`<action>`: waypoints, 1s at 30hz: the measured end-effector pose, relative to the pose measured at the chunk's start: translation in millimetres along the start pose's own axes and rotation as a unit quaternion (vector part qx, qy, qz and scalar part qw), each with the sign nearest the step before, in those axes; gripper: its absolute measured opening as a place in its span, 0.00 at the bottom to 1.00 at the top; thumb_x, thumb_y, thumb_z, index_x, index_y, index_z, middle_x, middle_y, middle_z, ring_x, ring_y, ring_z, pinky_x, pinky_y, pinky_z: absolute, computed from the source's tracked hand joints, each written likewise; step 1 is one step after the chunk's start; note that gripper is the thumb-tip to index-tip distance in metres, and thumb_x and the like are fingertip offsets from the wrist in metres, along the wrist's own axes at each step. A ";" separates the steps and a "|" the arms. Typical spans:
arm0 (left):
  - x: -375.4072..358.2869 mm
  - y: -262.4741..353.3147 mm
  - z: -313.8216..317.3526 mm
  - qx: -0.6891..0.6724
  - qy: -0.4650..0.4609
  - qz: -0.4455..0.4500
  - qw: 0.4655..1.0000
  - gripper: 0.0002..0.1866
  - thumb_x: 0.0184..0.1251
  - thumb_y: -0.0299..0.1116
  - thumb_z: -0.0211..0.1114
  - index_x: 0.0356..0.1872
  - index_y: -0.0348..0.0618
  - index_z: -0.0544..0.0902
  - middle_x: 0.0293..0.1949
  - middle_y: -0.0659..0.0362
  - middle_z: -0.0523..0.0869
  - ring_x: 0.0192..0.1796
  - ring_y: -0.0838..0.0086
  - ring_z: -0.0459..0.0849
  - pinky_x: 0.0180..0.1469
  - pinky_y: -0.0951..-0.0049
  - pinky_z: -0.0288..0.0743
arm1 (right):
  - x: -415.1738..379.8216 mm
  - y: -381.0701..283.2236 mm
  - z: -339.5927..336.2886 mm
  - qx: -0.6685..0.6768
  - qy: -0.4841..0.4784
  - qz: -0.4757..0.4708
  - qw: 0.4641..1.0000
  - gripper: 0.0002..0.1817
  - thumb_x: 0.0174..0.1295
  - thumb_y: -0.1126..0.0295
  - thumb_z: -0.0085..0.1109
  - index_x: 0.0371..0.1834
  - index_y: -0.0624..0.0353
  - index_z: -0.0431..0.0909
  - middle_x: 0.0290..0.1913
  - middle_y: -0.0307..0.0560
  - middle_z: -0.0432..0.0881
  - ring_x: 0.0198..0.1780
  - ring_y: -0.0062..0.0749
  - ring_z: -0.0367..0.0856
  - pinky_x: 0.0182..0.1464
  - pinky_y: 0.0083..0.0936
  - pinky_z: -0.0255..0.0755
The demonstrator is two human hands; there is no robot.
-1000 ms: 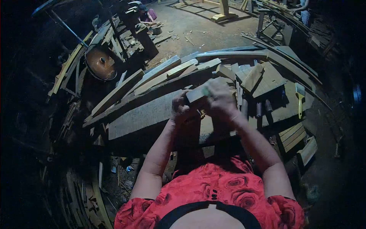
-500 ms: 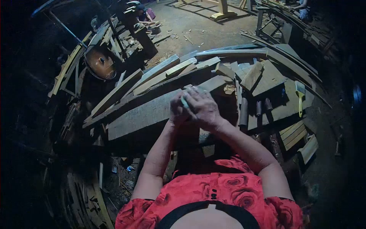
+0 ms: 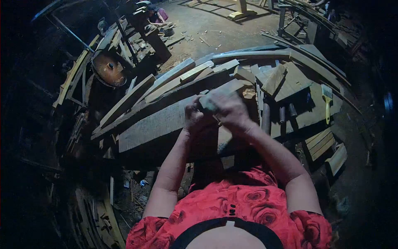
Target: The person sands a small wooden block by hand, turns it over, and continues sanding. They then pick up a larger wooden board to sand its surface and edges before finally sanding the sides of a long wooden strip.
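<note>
Over a wide wooden plank (image 3: 157,120) my left hand (image 3: 194,113) is closed, its fingers wrapped round a small piece that I cannot make out. Beside it, to the right, my right hand (image 3: 232,110) is blurred by motion. A pale greenish object (image 3: 208,103) lies between the two hands, under the right hand's fingers; its shape is too smeared to name. The right hand's fingers are too blurred to read.
Wood offcuts (image 3: 273,81) and a yellow-handled brush (image 3: 327,103) lie on the right. Long boards (image 3: 128,99) line the left. A round rusty disc (image 3: 108,69) stands at the upper left. A person (image 3: 157,15) crouches in the background.
My right hand has shifted slightly right and down, away from my left hand, and the greenish object between them shows more. The left hand has barely moved.
</note>
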State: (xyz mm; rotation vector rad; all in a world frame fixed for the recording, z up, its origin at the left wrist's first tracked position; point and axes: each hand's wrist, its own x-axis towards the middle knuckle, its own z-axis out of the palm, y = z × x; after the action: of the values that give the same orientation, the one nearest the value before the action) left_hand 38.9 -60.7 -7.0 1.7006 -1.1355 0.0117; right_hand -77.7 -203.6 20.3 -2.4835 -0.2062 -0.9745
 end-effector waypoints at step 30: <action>13.7 17.4 9.0 -0.058 0.050 -0.069 0.995 0.19 0.56 0.34 0.67 0.47 0.42 0.75 0.42 0.58 0.82 0.43 0.74 0.80 0.47 0.71 0.74 | 26.3 63.3 6.4 -0.041 0.041 0.025 0.998 0.20 0.56 0.62 0.55 0.50 0.58 0.75 0.56 0.53 0.74 0.62 0.44 0.69 0.65 0.39 0.58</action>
State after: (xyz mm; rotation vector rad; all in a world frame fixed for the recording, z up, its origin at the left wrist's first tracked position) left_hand 30.2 -76.7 8.5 1.6531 -0.9264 -0.0534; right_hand -35.5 -257.1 10.9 -2.5030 -0.0789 -1.0812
